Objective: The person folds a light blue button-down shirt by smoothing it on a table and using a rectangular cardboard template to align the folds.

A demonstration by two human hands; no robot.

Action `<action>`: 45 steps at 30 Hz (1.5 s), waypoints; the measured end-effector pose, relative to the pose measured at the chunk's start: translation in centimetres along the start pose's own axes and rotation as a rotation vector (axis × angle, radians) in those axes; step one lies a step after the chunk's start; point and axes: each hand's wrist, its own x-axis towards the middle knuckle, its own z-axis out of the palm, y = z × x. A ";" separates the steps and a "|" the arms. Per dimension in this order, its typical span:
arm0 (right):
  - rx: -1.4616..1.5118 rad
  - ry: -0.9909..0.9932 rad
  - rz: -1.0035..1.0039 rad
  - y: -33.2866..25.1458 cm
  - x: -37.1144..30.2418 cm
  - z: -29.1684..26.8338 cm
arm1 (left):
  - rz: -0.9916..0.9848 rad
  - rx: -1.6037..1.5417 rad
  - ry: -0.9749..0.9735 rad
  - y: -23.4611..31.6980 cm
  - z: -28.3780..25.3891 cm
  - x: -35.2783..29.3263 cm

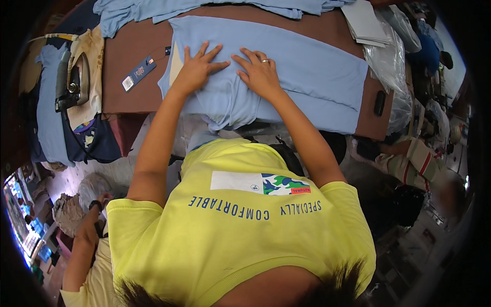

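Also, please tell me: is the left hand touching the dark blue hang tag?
Apart. The head view shows brown table surface and part of the light blue garment between the left hand and the hang tag.

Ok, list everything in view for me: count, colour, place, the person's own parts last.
brown table: one, brown, under the work
garment: one, light blue, spread on the table
pale insert: one, cream, at the garment's left edge
other blue cloth: count unclear, light blue, far edge
hang tag: one, dark blue, left of the garment
iron: one, silver and dark, far left
stained cloth: one, cream, beneath the iron
card stack: one, white, far right
plastic: count unclear, clear, right
oblong object: one, black, right
co-worker's arm: one, lower left
background clutter: too blurred to count
shirt: one, yellow, worn
left hand, right hand: one each, bare, on the garment
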 end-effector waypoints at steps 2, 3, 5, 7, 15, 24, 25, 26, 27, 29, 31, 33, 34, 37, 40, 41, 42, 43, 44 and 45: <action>-0.040 -0.005 -0.005 -0.1 0.0 0.0 | 0.008 0.017 0.003 -0.2 0.1 -0.1; -0.044 -0.004 -0.007 -0.1 -0.1 0.0 | 0.010 0.022 0.002 -0.3 0.1 -0.2; -0.053 -0.001 -0.012 0.0 -0.2 0.1 | 0.015 0.023 0.005 -0.4 0.1 -0.2; -0.064 0.005 -0.015 -0.1 -0.1 0.1 | 0.021 0.012 0.015 -0.5 0.0 -0.2; -0.111 0.046 -0.010 -0.8 0.0 0.2 | 0.000 -0.005 0.005 -0.5 0.2 -0.2; -0.129 0.105 -0.056 -0.3 -0.4 0.6 | 0.014 0.025 0.011 -0.5 0.0 -0.2; -0.130 0.104 -0.057 -0.3 -0.4 0.6 | 0.016 0.026 0.008 -0.6 0.0 -0.2; -0.131 0.103 -0.057 -0.3 -0.4 0.6 | 0.007 0.044 0.000 -0.6 0.1 -0.1; -0.144 0.104 -0.058 -0.4 -0.4 0.7 | -0.001 0.063 -0.008 -0.6 0.2 -0.1; -0.168 0.105 -0.058 -0.6 -0.4 0.7 | -0.005 0.093 -0.001 -0.4 0.2 0.0; -0.192 0.078 -0.050 -0.6 -0.5 0.7 | 0.004 0.116 0.028 0.0 0.0 -0.1; -0.204 0.062 -0.050 -0.7 -0.7 0.7 | 0.001 0.109 0.017 0.0 -0.1 -0.1; -0.205 0.060 -0.052 -0.7 -0.7 0.7 | 0.000 0.106 0.011 0.0 -0.1 -0.1; -0.190 0.100 -0.057 -0.6 -0.8 0.8 | 0.022 0.090 0.020 -0.2 0.0 0.0; -0.169 0.120 -0.064 -0.7 -0.9 0.8 | 0.024 0.089 0.031 -0.3 0.3 -0.2; -0.159 0.123 -0.061 -0.7 -0.9 0.7 | 0.021 0.086 0.029 -0.3 0.3 -0.2; -0.152 0.125 -0.059 -0.7 -0.9 0.8 | 0.017 0.083 0.028 -0.2 0.2 -0.2; -0.144 0.127 -0.058 -0.6 -0.9 0.9 | 0.013 0.079 0.027 -0.2 0.2 -0.2; -0.137 0.131 -0.056 -0.6 -0.9 1.0 | 0.012 0.065 0.040 -0.1 0.2 -0.2; -0.131 0.131 -0.055 -0.6 -1.0 1.1 | 0.012 0.051 0.054 0.0 0.3 -0.1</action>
